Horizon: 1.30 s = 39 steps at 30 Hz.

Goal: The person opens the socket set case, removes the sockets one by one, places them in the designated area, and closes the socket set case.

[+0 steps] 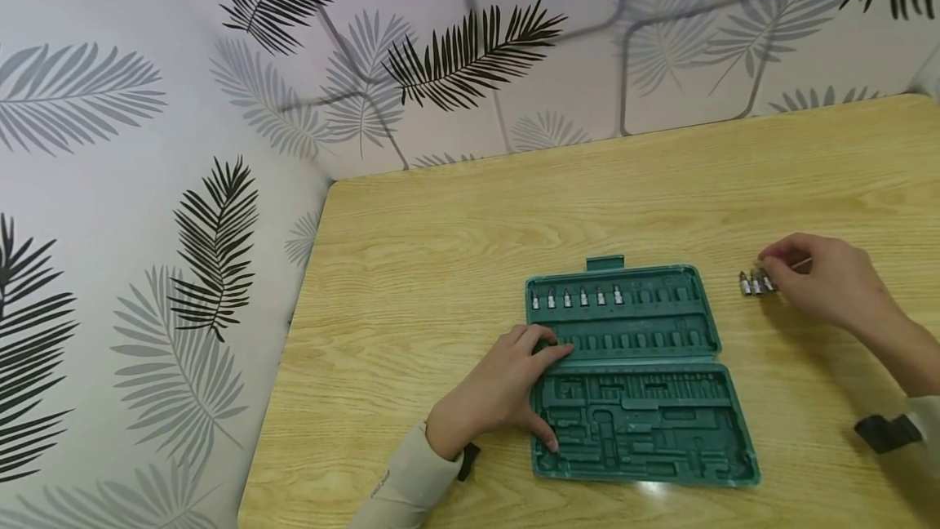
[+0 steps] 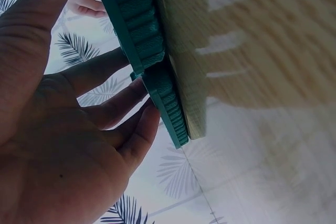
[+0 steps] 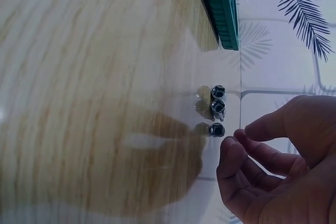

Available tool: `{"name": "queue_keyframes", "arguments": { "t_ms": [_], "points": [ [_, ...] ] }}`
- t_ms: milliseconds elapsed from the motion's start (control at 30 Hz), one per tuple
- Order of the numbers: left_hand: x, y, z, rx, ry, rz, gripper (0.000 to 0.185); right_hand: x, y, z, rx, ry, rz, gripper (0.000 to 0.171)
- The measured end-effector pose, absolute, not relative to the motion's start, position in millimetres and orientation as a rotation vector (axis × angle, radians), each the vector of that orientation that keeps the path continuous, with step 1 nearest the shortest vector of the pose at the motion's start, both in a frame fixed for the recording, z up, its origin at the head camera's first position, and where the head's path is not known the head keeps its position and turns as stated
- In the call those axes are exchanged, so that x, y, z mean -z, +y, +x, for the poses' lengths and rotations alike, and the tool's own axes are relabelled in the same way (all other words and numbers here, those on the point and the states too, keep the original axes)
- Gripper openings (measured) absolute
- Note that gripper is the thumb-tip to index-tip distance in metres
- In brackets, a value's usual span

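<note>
A green plastic tool case [image 1: 639, 431] lies open on the wooden table [image 1: 514, 219]. Its upper half holds a row of several small silver bits [image 1: 576, 298], and the other slots look bare. My left hand [image 1: 525, 382] rests on the case's left edge with the fingers spread over the rim; the left wrist view shows those fingers [image 2: 121, 103] against the case edge [image 2: 152, 61]. Three loose silver bits [image 1: 755, 283] stand on the table right of the case. My right hand [image 1: 778, 268] hovers at them, its fingertips [image 3: 231, 145] just short of the nearest bit [image 3: 216, 129], holding nothing.
A leaf-patterned wall [image 1: 147, 186] runs along the table's left and far sides. The table's left edge [image 1: 294, 333] lies close to the case. A black strap [image 1: 884, 433] sits at my right wrist.
</note>
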<state>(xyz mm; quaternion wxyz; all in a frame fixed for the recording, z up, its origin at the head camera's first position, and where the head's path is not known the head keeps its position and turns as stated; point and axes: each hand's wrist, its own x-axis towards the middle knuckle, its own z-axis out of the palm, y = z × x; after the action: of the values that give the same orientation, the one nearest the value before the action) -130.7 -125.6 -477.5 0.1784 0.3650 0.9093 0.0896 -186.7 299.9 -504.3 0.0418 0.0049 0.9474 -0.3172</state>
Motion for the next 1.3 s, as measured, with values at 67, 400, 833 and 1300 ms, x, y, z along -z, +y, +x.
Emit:
{"name": "queue_keyframes", "arguments": {
  "t_ms": [67, 400, 833, 1300],
  "points": [
    [477.7, -125.7, -130.8, -0.256, 2.569, 1.029, 0.123, 503.6, 299.6, -186.9, 0.972, 2.909, 0.009, 0.032],
    [478.9, -126.2, -131.8, -0.254, 2.567, 1.038, 0.123, 499.3, 298.7, -186.2, 0.980, 2.929, 0.009, 0.033],
    [477.9, -127.1, -131.9, -0.262, 2.562, 1.036, 0.122, 506.8, 311.3, -186.5, 0.836, 2.925, -0.008, 0.028],
    [478.8, -128.1, -131.4, -0.259, 2.566, 1.047, 0.124, 505.3, 297.0, -186.0, 0.902, 2.901, -0.024, 0.023]
  ]
}}
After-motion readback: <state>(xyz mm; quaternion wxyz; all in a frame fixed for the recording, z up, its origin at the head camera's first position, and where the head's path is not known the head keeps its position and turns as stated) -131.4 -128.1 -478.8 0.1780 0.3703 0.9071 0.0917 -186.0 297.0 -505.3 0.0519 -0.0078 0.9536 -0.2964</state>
